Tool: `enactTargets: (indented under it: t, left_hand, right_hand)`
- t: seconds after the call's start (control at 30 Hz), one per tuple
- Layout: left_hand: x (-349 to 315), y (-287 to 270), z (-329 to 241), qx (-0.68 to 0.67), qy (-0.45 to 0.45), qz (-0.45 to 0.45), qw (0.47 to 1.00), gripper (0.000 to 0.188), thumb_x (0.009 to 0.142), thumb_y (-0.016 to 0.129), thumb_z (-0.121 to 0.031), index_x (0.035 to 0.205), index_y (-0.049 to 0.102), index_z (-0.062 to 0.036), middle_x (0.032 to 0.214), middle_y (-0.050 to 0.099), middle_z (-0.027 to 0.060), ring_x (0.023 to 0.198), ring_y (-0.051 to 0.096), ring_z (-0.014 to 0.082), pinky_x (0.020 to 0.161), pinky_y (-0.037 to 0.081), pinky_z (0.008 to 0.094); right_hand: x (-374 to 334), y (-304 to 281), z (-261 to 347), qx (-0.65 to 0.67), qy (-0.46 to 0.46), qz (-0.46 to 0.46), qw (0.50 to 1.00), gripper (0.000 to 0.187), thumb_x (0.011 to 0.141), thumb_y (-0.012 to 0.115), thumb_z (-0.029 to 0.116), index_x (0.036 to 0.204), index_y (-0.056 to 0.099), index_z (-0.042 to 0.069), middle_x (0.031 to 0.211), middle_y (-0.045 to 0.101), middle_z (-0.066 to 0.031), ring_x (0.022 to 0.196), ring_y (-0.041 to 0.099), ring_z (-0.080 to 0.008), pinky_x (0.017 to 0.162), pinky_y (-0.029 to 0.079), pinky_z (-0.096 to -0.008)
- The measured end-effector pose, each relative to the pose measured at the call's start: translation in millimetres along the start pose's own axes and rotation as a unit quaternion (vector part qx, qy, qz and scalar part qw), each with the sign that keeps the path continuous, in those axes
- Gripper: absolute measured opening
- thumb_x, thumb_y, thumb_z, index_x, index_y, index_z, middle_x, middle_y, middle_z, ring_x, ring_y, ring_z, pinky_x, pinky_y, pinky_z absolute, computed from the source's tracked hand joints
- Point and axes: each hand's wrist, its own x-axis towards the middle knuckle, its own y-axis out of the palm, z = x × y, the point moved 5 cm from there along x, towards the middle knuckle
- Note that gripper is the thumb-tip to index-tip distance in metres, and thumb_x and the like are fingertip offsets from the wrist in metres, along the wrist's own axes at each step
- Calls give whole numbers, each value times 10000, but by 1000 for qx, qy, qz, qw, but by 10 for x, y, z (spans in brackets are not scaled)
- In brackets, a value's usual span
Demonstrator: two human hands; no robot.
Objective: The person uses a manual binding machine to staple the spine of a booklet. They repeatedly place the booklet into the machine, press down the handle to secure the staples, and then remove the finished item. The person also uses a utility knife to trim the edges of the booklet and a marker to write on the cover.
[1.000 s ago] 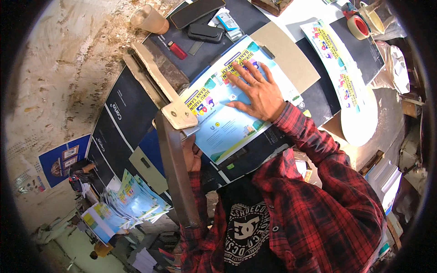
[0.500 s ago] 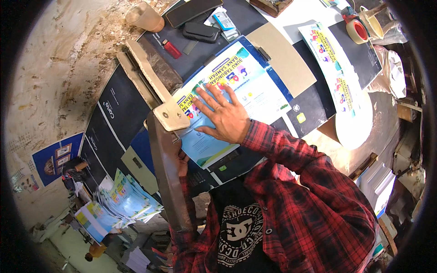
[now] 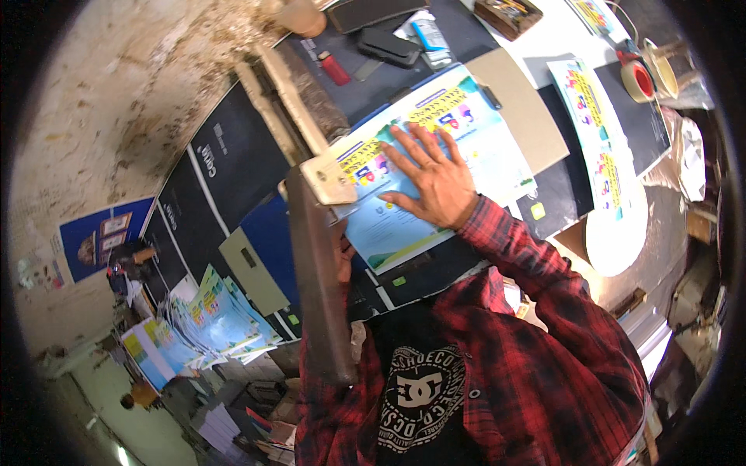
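My right hand (image 3: 439, 182) lies flat with fingers spread on a colourful printed sheet (image 3: 497, 144), blue, white and yellow. The sheet's left corner reaches under a pale wooden block (image 3: 326, 180) beside a lever paper cutter. The cutter's long brown metal arm (image 3: 317, 279) slants down toward my body. My left hand (image 3: 344, 252) is mostly hidden behind that arm, close to the sheet's lower left edge. Only part of its fingers shows, so whether it grips anything is hidden. Beneath the sheet, a beige board (image 3: 524, 109) sticks out on the right.
Beyond the sheet lie a red lighter (image 3: 334, 68), a black case (image 3: 387, 46) and a plastic cup (image 3: 301, 17). More printed sheets (image 3: 594, 136) and tape rolls (image 3: 639, 81) are on the right. A fanned stack of prints (image 3: 214, 318) sits at the lower left, near a stained wall (image 3: 116, 116).
The whole view has shifted, so the table and cutter appear farther right. My right hand stays flat on the sheet, and my left stays behind the cutter arm.
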Motion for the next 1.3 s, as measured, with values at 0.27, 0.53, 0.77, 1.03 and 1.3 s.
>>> enactTargets:
  t: [0.27, 0.53, 0.77, 1.03, 1.3]
  left_hand:
    - [-9, -156, 18, 181, 145, 28, 972, 468, 911, 692, -241, 1311, 542, -50, 1214, 635, 125, 1002, 658, 234, 805, 559, 354]
    - [-638, 235, 104, 579, 449, -87, 675, 614, 941, 580, -376, 1448, 448, -55, 1518, 401, 88, 1407, 330, 358, 1138, 242, 571]
    - [-661, 223, 68, 561, 477, -95, 670, 621, 944, 547, -423, 1461, 432, -98, 1546, 362, 49, 1413, 325, 344, 1147, 232, 577]
    - [-600, 170, 142, 548, 487, -100, 672, 636, 952, 523, -441, 1453, 430, -60, 1546, 357, 79, 1408, 332, 348, 1147, 228, 575]
    - [-616, 168, 91, 537, 492, -95, 679, 654, 954, 487, -440, 1459, 415, -30, 1538, 363, 101, 1422, 303, 341, 1156, 208, 566]
  right_hand:
    - [34, 31, 132, -44, 11, 5, 999, 736, 862, 606, 592, 1462, 467, 191, 1547, 383, -77, 1420, 343, -297, 1164, 187, -525]
    - [22, 48, 203, -112, -10, 22, 993, 725, 894, 562, 598, 1492, 421, 214, 1563, 358, -87, 1453, 303, -288, 1173, 176, -502]
    - [-54, -186, -385, -151, -43, 54, 986, 677, 954, 532, 508, 1510, 386, 150, 1574, 328, -141, 1461, 286, -331, 1169, 232, -484]
    - [570, -1523, 1463, 156, -31, 41, 986, 651, 990, 552, 402, 1426, 420, -63, 1477, 405, -301, 1416, 365, -369, 1154, 289, -425]
    - [202, -939, 2012, -22, -63, 184, 981, 867, 934, 622, 436, 1476, 231, -117, 1482, 321, -365, 1407, 326, -459, 1158, 280, -463]
